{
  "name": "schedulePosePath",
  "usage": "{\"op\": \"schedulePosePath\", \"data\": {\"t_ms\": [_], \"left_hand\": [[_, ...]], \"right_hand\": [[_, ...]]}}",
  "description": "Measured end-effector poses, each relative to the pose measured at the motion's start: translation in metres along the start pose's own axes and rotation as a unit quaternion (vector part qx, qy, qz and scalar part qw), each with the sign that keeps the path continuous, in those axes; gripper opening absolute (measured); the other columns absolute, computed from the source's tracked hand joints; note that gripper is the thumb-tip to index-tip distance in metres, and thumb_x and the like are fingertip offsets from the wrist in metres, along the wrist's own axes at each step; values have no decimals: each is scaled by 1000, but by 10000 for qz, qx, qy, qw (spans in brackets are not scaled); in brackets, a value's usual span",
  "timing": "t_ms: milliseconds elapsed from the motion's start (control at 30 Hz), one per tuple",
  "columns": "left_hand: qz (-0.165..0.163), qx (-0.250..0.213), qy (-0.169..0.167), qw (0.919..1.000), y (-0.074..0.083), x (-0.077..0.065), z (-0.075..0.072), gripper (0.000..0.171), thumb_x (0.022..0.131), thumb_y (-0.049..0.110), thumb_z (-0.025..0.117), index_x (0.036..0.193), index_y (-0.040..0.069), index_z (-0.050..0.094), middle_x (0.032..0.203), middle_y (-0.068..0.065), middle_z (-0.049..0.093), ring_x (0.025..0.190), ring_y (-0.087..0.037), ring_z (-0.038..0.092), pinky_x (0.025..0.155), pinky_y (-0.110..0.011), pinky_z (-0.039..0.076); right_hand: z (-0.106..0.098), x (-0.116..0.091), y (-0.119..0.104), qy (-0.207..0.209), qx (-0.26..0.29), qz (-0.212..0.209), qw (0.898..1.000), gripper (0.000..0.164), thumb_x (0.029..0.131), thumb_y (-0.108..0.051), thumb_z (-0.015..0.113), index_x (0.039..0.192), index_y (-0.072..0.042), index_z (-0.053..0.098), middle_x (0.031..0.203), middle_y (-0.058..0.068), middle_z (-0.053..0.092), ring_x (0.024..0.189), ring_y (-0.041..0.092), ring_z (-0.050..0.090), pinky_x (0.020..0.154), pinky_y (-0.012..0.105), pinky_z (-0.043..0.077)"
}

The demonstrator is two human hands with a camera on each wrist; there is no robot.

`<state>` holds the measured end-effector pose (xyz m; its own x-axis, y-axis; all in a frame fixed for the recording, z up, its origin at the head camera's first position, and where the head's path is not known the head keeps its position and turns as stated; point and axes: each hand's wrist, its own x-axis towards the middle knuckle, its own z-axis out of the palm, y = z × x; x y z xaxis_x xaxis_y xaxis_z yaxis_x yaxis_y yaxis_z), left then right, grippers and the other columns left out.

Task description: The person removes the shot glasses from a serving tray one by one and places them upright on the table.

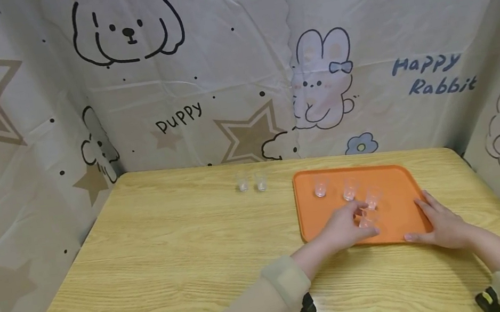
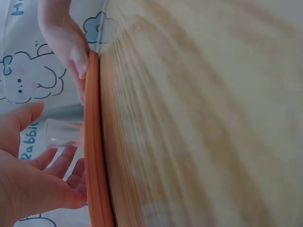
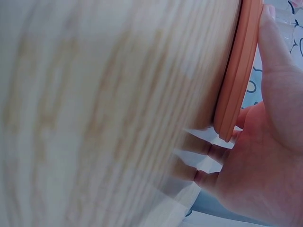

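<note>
Here, the left hand [image 1: 346,225] has its grip parted around the nearest clear cup [image 1: 365,222] — on the orange tray [image 1: 316,219], right on the bench [image 1: 163,255] — while the right hand [image 1: 446,226], fingers spread, touches the tray's near right corner; three more cups [image 1: 320,190] stand farther off.

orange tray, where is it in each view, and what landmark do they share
Head: orange tray lies right of centre, on the wood-grain table.
Left wrist: seen edge-on, left of centre, running down to the bottom edge.
Right wrist: edge-on, upper right, running down from the top edge.
Shared landmark: right hand at the tray's edge, upper left in the left wrist view, right side in the others.
</note>
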<state>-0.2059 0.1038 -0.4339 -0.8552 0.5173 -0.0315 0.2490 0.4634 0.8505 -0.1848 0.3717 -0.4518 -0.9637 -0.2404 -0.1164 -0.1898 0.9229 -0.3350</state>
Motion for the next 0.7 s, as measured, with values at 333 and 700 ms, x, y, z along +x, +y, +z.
{"op": "schedulePosePath", "data": {"t_ms": [333, 700], "left_hand": [[31, 361, -8, 9993, -3, 15, 8, 25, 78, 16, 77, 97, 14, 61, 89, 11, 57, 76, 0, 50, 66, -12, 41], [-7, 174, -268, 9995, 1, 12, -5, 20, 79, 19, 77, 86, 17, 58, 86, 13, 55, 79, -2, 50, 69, -15, 42]], "right_hand": [[0, -1, -2, 16, -23, -19, 10000, 101, 81, -48, 69, 139, 19, 20, 146, 40, 4, 122, 64, 22, 91, 73, 26], [0, -1, -2, 34, 5, -59, 10000, 101, 81, -47, 69, 140, 19, 19, 146, 40, 3, 122, 64, 21, 92, 73, 25]]}}
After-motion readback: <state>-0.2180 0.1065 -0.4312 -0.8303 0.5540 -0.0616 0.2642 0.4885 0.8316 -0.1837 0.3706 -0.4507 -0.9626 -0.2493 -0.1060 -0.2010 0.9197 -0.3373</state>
